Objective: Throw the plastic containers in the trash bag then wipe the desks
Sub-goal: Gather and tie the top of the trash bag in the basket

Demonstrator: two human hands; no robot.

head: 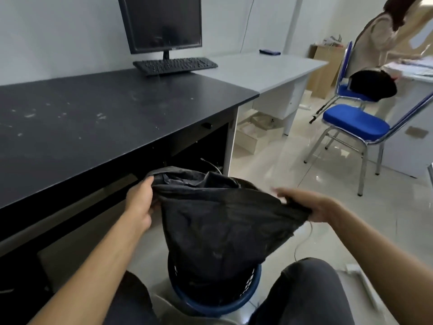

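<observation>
Both hands [140, 198] [311, 205] hold trash bag [218, 226] in bin [210, 303].

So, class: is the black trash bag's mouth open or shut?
Open. The left hand and right hand grip opposite sides of the trash bag rim, holding it apart above the blue basket.

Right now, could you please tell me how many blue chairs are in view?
2. The nearer blue chair stands on the floor to the right of the grey desk. The farther blue chair is just behind it, beside the standing person. Others may be out of view.
</observation>
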